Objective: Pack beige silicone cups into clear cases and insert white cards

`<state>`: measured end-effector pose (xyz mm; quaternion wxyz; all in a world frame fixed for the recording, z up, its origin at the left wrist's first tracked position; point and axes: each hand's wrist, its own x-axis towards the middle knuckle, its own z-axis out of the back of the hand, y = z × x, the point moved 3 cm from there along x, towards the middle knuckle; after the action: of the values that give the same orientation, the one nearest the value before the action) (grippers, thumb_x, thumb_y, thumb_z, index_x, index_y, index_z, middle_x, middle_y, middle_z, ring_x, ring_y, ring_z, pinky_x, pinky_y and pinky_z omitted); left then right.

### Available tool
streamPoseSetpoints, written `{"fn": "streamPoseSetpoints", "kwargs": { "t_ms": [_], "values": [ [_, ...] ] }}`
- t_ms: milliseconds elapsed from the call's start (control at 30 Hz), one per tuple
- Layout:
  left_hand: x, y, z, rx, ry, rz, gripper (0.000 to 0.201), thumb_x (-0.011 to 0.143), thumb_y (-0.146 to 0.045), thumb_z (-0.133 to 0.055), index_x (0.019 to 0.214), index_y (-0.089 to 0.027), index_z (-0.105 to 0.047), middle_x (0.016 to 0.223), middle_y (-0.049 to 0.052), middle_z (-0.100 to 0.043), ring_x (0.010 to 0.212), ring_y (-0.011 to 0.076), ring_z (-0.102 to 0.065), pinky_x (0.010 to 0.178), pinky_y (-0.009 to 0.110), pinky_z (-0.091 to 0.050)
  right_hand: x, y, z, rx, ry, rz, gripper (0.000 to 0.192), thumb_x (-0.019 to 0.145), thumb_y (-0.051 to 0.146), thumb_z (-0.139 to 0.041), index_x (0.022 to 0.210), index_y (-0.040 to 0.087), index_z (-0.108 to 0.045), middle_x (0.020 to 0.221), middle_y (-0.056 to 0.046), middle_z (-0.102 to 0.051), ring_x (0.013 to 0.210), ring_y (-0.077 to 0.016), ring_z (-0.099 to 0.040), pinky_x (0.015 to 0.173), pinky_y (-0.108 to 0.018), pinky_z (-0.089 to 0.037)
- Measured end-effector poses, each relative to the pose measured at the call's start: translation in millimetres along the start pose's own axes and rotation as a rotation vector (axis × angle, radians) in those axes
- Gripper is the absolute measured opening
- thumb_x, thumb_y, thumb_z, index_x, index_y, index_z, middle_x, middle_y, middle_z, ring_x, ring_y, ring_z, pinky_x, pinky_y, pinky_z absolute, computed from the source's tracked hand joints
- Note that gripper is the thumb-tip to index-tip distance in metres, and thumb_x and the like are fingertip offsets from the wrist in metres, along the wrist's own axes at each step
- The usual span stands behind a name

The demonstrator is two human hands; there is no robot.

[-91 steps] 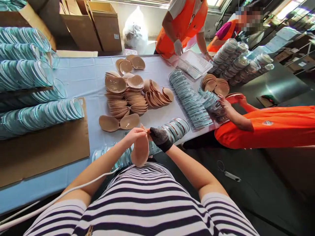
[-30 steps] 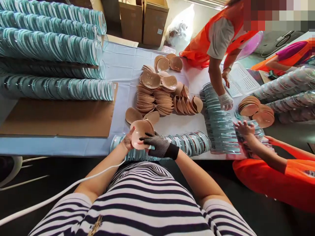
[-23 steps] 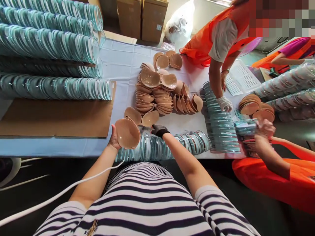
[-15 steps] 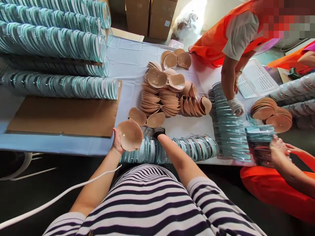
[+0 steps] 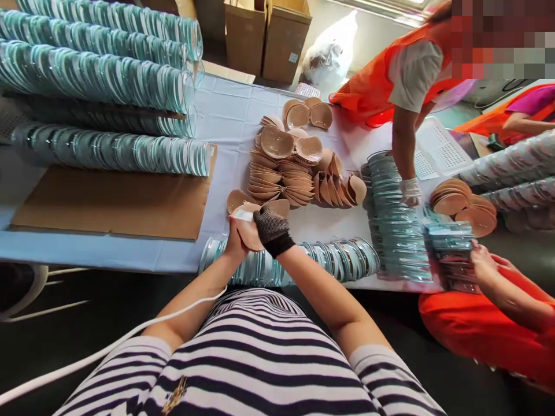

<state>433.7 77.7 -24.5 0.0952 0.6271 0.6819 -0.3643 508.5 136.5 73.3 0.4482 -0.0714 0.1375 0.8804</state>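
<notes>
A beige stick-on bra cup [image 5: 250, 234] is in my bare left hand [image 5: 235, 242], tilted, fingers closed on its left side. At its top shows a small white slip [image 5: 243, 215]. My right hand [image 5: 273, 230], in a dark dotted glove, closes on the cup's right edge; its fingertips are partly hidden. Just behind my hands lies another pair of beige cups [image 5: 237, 200], partly covered. Farther back stands a pile of nested bra cups [image 5: 281, 179]. Below my hands runs a row of clear plastic cases [image 5: 338, 260] along the table's near edge.
Long stacks of clear cases [image 5: 108, 75] stand at left, one beside a cardboard sheet [image 5: 113, 202]. At right, a co-worker's gloved hand [image 5: 410, 192] is over another case row [image 5: 384, 219]. Another person's hands [image 5: 483, 260] hold cases. Cartons [image 5: 286, 40] stand behind the table.
My right hand has come up from the case row to the cup. My left hand has moved right and turned the cup; the white slip now shows on it.
</notes>
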Motion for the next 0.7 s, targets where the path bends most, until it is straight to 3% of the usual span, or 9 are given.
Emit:
{"fn": "streamPoseSetpoints", "kwargs": {
  "t_ms": [67,133,233,333,433,533,600,700],
  "values": [
    [-3,9,-7.4,0.032,0.004,0.003,0.056,0.091,-0.064,-0.042,0.119,-0.019,-0.062,0.110,0.009,-0.070,0.119,0.0273,-0.058,0.100,0.039,-0.047,-6,15,-16,-0.014,0.124,-0.009,0.040,0.098,0.019,-0.029,0.114,0.011,-0.064,0.109,-0.022,-0.064,0.092,-0.0289,-0.066,0.072,-0.040,-0.051],
    [-10,14,-12.7,0.078,0.047,0.040,0.060,0.084,-0.069,-0.050,0.113,-0.019,-0.064,0.105,0.010,-0.071,0.119,0.0298,-0.058,0.098,0.041,-0.049,-12,16,-25,0.008,0.141,-0.026,0.041,0.099,0.022,-0.029,0.120,0.009,-0.061,0.108,-0.024,-0.064,0.093,-0.0301,-0.066,0.072,-0.042,-0.052],
    [-21,16,-23.2,0.133,0.201,0.050,0.066,0.077,-0.075,-0.055,0.116,-0.021,-0.064,0.113,0.009,-0.069,0.121,0.0309,-0.056,0.096,0.041,-0.050,-24,2,-18,0.045,0.081,-0.053,0.044,0.100,0.027,-0.031,0.135,0.008,-0.049,0.110,-0.024,-0.065,0.094,-0.0303,-0.066,0.074,-0.042,-0.053],
    [-27,17,-32.9,0.134,0.315,0.035,0.063,0.080,-0.068,-0.059,0.126,-0.025,-0.059,0.124,0.007,-0.064,0.121,0.0280,-0.056,0.096,0.039,-0.049,-37,-13,3,0.097,-0.043,-0.038,0.045,0.101,0.028,-0.030,0.143,0.016,-0.042,0.119,-0.019,-0.063,0.102,-0.0269,-0.064,0.083,-0.037,-0.051],
    [-22,24,-33.8,0.096,0.283,0.075,0.051,0.086,-0.057,-0.056,0.125,-0.025,-0.058,0.121,0.007,-0.065,0.111,0.0248,-0.061,0.093,0.040,-0.050,-49,-24,27,0.158,-0.202,0.007,0.038,0.101,0.029,-0.034,0.132,0.021,-0.054,0.124,-0.013,-0.062,0.112,-0.0246,-0.059,0.092,-0.033,-0.046],
    [-13,38,-36.6,0.034,0.276,0.180,0.047,0.088,-0.055,-0.052,0.119,-0.021,-0.061,0.111,0.009,-0.067,0.103,0.0260,-0.063,0.091,0.046,-0.050,-55,-37,40,0.227,-0.336,0.008,0.030,0.097,0.028,-0.043,0.116,0.019,-0.065,0.116,-0.012,-0.065,0.109,-0.0240,-0.059,0.093,-0.032,-0.044],
    [-7,49,-45.3,-0.017,0.274,0.228,0.046,0.088,-0.055,-0.053,0.115,-0.019,-0.062,0.107,0.012,-0.068,0.104,0.0282,-0.062,0.092,0.049,-0.050,-50,-45,36,0.319,-0.355,-0.005,0.024,0.092,0.023,-0.049,0.107,0.019,-0.067,0.108,-0.010,-0.068,0.102,-0.0223,-0.061,0.091,-0.031,-0.045],
    [5,66,-63.0,-0.053,0.182,0.270,0.047,0.088,-0.058,-0.053,0.109,-0.017,-0.064,0.103,0.014,-0.068,0.106,0.0293,-0.061,0.094,0.048,-0.049,-35,-54,10,0.509,-0.279,-0.061,0.019,0.084,0.015,-0.056,0.097,0.019,-0.069,0.097,-0.005,-0.071,0.092,-0.0202,-0.063,0.087,-0.030,-0.047]
  ]
}}
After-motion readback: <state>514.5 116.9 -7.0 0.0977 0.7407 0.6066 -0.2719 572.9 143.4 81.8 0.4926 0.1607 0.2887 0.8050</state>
